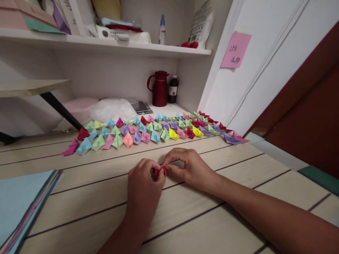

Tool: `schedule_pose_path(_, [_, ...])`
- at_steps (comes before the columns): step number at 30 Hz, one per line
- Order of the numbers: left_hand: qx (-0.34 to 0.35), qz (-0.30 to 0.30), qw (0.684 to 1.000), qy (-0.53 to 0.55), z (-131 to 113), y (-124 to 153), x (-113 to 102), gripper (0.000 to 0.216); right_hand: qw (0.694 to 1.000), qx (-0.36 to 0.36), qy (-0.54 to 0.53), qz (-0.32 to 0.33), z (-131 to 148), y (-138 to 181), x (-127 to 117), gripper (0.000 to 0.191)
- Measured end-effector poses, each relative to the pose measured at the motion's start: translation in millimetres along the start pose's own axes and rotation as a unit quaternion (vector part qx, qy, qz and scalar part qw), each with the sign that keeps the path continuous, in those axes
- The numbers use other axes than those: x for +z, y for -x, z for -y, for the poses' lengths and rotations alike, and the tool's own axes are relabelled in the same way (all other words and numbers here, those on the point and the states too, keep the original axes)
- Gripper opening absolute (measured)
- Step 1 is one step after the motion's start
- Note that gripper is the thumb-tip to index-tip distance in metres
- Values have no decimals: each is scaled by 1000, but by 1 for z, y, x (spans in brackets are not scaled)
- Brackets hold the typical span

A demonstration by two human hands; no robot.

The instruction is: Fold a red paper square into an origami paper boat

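Between my two hands is a small piece of folded red paper [161, 172], its shape largely covered by my fingers. My left hand [145, 178] pinches its left side between thumb and fingers. On the other side, the thumb and index finger of my right hand [186, 165] close on the paper's right edge. Both hands rest low over the striped wooden table [106, 204]. Beyond them stand rows of small folded paper boats in many colours, among them a yellow boat [173, 134] and a red boat [190, 133].
A stack of coloured paper [23, 204] lies at the left front. Behind the boats stand a dark red thermos jug [160, 88] and a dark bottle [173, 90], under a loaded white shelf [106, 44]. A pink note [236, 49] sticks to the wall at right.
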State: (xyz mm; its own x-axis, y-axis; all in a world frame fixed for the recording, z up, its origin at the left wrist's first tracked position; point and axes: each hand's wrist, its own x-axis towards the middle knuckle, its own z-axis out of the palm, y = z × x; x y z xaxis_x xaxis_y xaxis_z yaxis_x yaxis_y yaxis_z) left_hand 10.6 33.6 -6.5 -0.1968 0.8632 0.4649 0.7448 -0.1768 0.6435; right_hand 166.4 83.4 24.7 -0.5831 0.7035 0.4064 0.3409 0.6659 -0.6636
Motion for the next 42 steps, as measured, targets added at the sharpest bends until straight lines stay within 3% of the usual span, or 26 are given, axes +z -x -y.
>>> schedule_pose_path(7, [15, -6, 1000, 13, 0, 1, 1, 10, 995, -5, 91, -29, 2, 0, 4, 13])
schedule_pose_path(12, [-32, -22, 998, 49, 2, -2, 0, 10, 995, 8, 83, -62, -3, -2, -2, 12])
schedule_pose_path(25, [-6, 59, 997, -46, 7, -1, 4, 8, 997, 37, 66, 34, -9, -4, -8, 15])
schedule_pose_path(30, [-2, 77, 994, -83, 3, -1, 2, 8, 994, 60, -65, 67, -14, -3, -7, 15])
schedule_pose_path(35, [15, 74, 990, -120, 4, 0, 3, 8, 986, 101, -115, 60, -11, -2, -1, 18])
schedule_pose_path(42, [19, 63, 989, -129, 4, 2, 5, 8, 991, 77, -94, 59, -10, 0, 8, 33])
